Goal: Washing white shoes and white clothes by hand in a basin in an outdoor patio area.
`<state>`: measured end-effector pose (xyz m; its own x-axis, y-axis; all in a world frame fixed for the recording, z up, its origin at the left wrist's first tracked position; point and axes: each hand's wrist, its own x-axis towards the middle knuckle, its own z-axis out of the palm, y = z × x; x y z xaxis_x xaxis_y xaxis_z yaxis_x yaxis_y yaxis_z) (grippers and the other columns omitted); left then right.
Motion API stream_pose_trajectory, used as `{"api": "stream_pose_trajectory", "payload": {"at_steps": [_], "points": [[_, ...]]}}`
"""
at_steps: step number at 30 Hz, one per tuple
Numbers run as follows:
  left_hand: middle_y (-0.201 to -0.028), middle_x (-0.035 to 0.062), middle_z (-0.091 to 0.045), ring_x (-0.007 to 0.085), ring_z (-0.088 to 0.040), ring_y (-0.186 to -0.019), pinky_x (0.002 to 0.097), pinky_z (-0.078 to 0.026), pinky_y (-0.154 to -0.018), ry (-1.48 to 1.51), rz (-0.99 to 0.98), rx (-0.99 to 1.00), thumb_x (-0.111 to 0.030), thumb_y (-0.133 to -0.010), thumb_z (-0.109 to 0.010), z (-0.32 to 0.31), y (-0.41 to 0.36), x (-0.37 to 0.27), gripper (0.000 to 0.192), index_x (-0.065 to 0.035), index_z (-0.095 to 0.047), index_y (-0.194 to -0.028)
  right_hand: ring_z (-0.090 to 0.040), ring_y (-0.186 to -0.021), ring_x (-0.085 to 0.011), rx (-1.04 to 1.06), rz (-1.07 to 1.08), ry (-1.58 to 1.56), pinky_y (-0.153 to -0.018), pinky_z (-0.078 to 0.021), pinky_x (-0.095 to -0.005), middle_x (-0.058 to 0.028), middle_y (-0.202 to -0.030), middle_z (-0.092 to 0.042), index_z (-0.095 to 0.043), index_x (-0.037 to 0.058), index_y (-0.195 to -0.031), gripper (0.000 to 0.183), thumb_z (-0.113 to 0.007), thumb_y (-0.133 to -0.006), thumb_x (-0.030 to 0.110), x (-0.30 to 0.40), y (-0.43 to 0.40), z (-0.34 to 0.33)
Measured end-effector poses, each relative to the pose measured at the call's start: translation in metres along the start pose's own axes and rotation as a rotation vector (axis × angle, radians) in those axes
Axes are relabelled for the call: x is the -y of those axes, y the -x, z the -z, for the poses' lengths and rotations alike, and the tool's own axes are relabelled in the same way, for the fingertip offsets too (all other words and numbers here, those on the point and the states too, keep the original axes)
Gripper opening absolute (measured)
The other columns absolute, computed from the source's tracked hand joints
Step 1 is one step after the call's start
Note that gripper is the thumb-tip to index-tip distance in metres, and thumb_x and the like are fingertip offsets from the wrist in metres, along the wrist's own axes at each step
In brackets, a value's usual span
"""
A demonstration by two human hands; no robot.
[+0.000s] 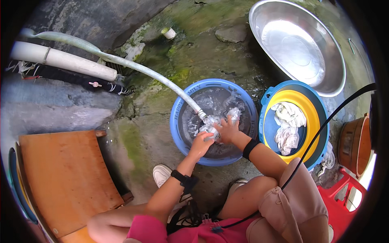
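A blue plastic basin (175, 138) with raised lettering on its rim holds water with suds. In it lies a wet, bunched white cloth (209, 124). My left hand (201, 145) grips the near left part of this cloth, thumb and fingers curled on it. On its right side, my right hand (227, 131) has hold of the cloth with fingers partly spread; part of the cloth shows beyond the fingertips. A pale reinforced hose (152, 73) reaches over the rim, its end against the cloth. The palms and lower parts of the cloth are hidden.
Right of the basin, a blue-and-yellow tub (316, 117) holds bunched white cloths (288, 115). A large metal basin (331, 66) stands behind it. A wooden bucket (349, 141) and red plastic stool (340, 185) are at right, a wooden board (67, 179) at left. A black cable (317, 133) crosses the tub.
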<state>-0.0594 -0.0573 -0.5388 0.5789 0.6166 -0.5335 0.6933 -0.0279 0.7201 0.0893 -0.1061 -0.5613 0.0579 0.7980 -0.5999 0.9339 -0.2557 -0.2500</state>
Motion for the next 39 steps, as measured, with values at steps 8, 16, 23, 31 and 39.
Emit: {"api": "stream_pose_trajectory", "payload": {"at_steps": [8, 16, 23, 31, 39], "points": [[-0.094, 0.0060, -0.055, 0.0117, -0.049, -0.087, 0.0225, -0.037, -0.076, 0.213, 0.063, 0.086, -0.014, -0.077, -0.053, 0.000, 0.002, 0.002, 0.028, -0.0014, -0.054, -0.101, -0.010, -0.124, -0.0339, -0.094, -0.396, -0.055, -0.091, -0.0103, -0.0599, -0.0113, -0.136, -0.010, -0.017, 0.0263, -0.130, 0.058, -0.044, -0.079, 0.026, -0.025, -0.065, -0.046], [-0.103, 0.0111, -0.051, 0.0194, -0.047, -0.095, 0.0265, -0.039, -0.076, 0.321, 0.103, 0.134, -0.015, -0.070, -0.060, 0.004, 0.002, -0.006, 0.045, -0.0031, -0.047, -0.111, -0.057, -0.087, -0.0277, 0.041, -0.129, -0.202, -0.070, -0.0462, -0.0369, -0.0143, -0.095, -0.058, -0.056, 0.0042, -0.097, 0.035, -0.055, -0.065, 0.018, -0.027, -0.038, -0.018], [-0.127, 0.0120, -0.029, 0.0223, -0.033, -0.112, 0.0334, -0.038, -0.085, 0.487, -0.319, 0.068, 0.003, -0.055, -0.070, 0.004, -0.010, -0.009, 0.100, -0.0147, -0.007, -0.131, -0.056, -0.063, -0.0149, -0.056, 0.429, -0.986, -0.060, -0.0440, -0.0268, -0.0069, -0.067, -0.061, -0.060, 0.0021, -0.079, 0.024, -0.056, -0.056, 0.010, -0.007, 0.033, 0.071], [-0.107, 0.0110, -0.042, 0.0198, -0.044, -0.099, 0.0297, -0.038, -0.084, 0.505, -0.680, -0.359, 0.007, -0.053, -0.053, 0.025, 0.006, -0.111, 0.069, -0.0023, -0.030, -0.118, -0.046, -0.098, -0.0139, -0.261, 0.583, -2.060, -0.083, -0.0377, -0.0285, -0.0065, -0.109, -0.046, -0.039, 0.0065, -0.113, 0.035, -0.042, -0.085, 0.028, -0.016, 0.048, 0.074], [-0.118, 0.0156, -0.027, 0.0275, -0.032, -0.111, 0.0368, -0.030, -0.091, -0.268, -0.853, -0.568, -0.017, -0.056, -0.073, 0.005, 0.029, -0.130, 0.073, -0.0050, -0.034, -0.117, -0.054, -0.089, -0.0190, 0.183, 0.510, -2.535, -0.080, -0.0431, -0.0335, -0.0061, -0.100, -0.056, -0.050, 0.0072, -0.104, 0.043, -0.045, -0.080, 0.043, 0.000, 0.049, 0.075]]}}
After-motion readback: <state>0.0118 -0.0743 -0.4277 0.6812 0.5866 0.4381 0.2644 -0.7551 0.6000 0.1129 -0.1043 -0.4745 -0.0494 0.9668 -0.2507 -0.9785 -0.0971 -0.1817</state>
